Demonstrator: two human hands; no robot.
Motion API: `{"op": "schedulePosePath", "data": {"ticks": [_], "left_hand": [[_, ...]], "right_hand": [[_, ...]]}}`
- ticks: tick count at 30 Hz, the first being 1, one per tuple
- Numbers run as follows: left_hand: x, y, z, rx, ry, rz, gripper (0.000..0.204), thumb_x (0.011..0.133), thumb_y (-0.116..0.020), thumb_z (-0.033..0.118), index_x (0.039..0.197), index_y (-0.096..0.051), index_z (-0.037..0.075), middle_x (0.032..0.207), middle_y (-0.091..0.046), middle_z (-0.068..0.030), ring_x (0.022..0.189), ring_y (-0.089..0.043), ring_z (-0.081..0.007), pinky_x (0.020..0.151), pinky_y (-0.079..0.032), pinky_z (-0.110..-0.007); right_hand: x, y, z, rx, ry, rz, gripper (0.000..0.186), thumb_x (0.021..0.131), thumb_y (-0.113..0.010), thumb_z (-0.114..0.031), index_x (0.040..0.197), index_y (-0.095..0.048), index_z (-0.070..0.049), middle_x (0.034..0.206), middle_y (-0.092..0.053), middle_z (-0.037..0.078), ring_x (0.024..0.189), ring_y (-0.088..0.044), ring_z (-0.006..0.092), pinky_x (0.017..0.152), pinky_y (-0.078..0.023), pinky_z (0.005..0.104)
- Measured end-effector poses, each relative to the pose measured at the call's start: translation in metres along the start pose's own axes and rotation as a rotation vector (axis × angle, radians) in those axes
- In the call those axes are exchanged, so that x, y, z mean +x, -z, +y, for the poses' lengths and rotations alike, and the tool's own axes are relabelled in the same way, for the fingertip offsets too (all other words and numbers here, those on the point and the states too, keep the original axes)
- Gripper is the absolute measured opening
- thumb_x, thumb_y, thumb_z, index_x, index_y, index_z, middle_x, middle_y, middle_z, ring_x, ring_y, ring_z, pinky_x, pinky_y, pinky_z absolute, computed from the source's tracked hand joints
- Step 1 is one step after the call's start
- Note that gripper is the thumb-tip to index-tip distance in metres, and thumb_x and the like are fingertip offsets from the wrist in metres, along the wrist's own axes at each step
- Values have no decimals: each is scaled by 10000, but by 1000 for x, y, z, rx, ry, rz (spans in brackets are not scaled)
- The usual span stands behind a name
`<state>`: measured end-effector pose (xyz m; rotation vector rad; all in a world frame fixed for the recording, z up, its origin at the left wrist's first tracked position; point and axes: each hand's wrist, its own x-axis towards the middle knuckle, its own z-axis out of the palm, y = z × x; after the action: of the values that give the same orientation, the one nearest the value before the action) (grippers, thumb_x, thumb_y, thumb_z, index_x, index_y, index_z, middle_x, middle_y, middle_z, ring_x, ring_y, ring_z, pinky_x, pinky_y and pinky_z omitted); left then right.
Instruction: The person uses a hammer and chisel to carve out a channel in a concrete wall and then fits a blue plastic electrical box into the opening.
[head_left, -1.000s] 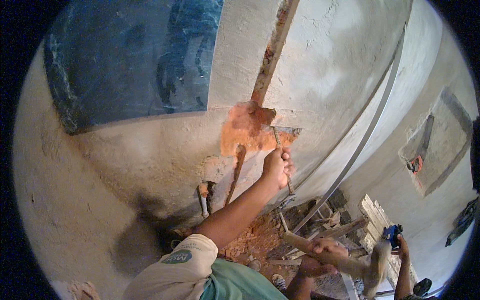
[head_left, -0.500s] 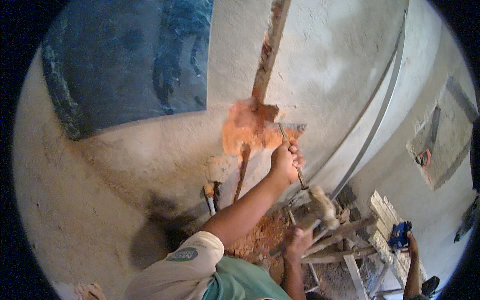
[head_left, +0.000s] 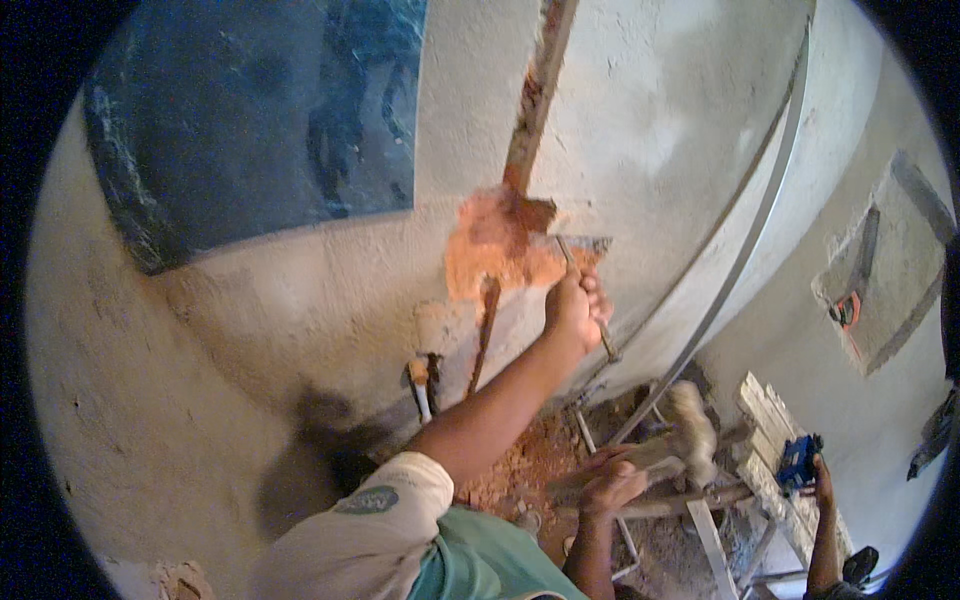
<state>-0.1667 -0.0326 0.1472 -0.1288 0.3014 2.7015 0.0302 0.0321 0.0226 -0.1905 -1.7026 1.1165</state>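
My left hand (head_left: 573, 312) is closed around a thin metal chisel (head_left: 609, 344). The chisel's tip rests at a rough orange-red cavity (head_left: 500, 262) chipped into the plaster wall, and its struck end points down toward the right. Lower down, my right hand (head_left: 612, 490) grips the handle of a hammer (head_left: 692, 430). The hammer's pale head is smeared by motion and stands apart from the chisel's end. A narrow groove (head_left: 533, 110) runs up the wall from the cavity, and a shorter groove (head_left: 484, 335) leads down from it.
A dark blue panel (head_left: 270, 130) is on the wall at left. Another tool with a pale handle (head_left: 421, 385) is at the wall's lower part. Reddish rubble (head_left: 520, 465) lies below. At right, another person's hand (head_left: 823, 482) holds a blue tool (head_left: 800, 462) beside wooden boards (head_left: 770, 425).
The hammer and my right hand have swung down and to the right, away from the chisel's end. My left hand keeps its hold with the chisel in nearly the same place.
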Motion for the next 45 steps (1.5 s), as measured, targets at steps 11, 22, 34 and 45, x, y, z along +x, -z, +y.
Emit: {"op": "schedulePosePath", "data": {"ticks": [11,22,34,45], "left_hand": [[2,5,1,-69,79,-55,292,923,-335,329,756,-432,111,561,-351,52,422,-276,-64,371,-234,-217],[5,11,3,-66,56,12,265,920,-337,304,774,-426,101,532,-330,64,401,-271,-67,359,-243,-213],[24,10,4,-23,42,3,248,909,-332,260,748,-424,95,543,-352,44,413,-283,-80,365,-245,-225],[29,-25,-2,-104,-58,166,197,841,-384,132,645,-377,128,512,-300,36,395,-251,-88,373,-236,-235]], "right_hand": [[42,19,-77,602,340,45,542,801,-416,-596,897,-382,-64,619,-468,66,518,-480,167,467,-444,280],[10,2,-25,80,-110,-106,529,810,-440,-562,754,-493,-38,683,-543,93,521,-499,166,502,-432,288],[15,4,-2,20,-52,-66,586,788,-439,-599,797,-511,-17,601,-515,85,582,-531,157,506,-426,267],[54,3,-7,-106,-73,-211,475,844,-418,-502,753,-470,-39,571,-489,51,478,-466,145,451,-414,278]]}}
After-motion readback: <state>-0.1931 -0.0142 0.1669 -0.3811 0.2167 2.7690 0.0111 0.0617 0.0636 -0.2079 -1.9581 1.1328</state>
